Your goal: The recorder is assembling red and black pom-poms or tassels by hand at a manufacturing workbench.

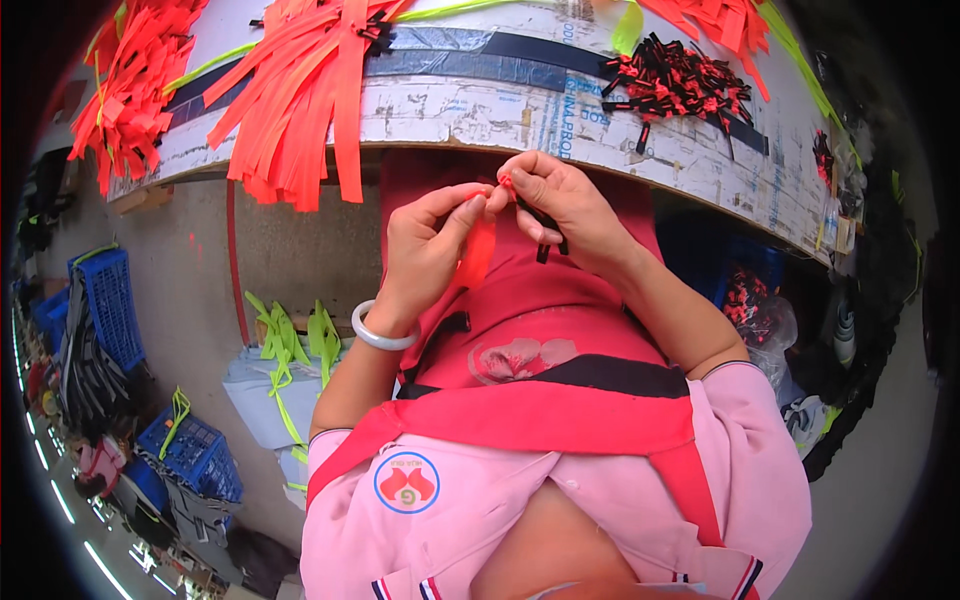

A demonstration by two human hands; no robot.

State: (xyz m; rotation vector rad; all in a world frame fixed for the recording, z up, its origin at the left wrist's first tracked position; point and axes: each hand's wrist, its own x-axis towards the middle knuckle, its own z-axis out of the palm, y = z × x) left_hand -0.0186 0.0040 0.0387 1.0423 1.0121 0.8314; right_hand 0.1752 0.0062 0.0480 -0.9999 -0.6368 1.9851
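Observation:
My left hand [428, 238] pinches a bright orange-red fabric strip [478, 252], whose loose end hangs below the fingers. Close beside it, my right hand [572, 208] is closed around black cord pieces [543, 220] with their ends hanging down. A small red loop or knot [506, 183] shows at the right fingertips, where both hands nearly meet; how strip and cord join there is hidden by the fingers. Both hands are just off the table's near edge, above the red apron [530, 300].
On the white table [430, 125], orange-red strips [290, 100] hang over the edge, another bunch [140, 80] lies left, and a pile of black-and-red knotted pieces [680, 85] sits right. Blue crates [108, 300] and yellow-green strips over grey fabric [265, 390] are at left.

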